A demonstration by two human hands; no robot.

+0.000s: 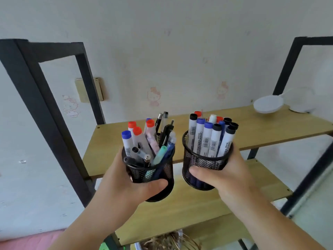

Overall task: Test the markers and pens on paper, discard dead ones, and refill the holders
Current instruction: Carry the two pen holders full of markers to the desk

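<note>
Two black mesh holders held up in front of a wooden shelf unit with a black metal frame. Left hand wrapped round the left holder, thumb laid across its near wall, fingers curled behind and out of sight. Right hand gripping the right holder the same way, thumb pressed on the mesh in front, fingers curled round the far side. Holders side by side, close but not touching, both lifted clear of the top shelf behind them.

In the left holder, a mixed bunch leaning at all angles: white markers with red caps, one with a blue cap, several dark pens sticking up at the back, a teal pen and blue pens leaning toward the right rim. In the right holder, whiteboard markers packed more upright, with blue, black and red caps, barcodes and lettering showing on the white barrels.

On the right end of the top shelf, a white lamp with a round head. A lower shelf beneath the hands, another below that. Behind, a pale wall with faint pink cartoon stickers and a beige switch plate. At the bottom edge, something dry and straw-like, too blurred to tell.
</note>
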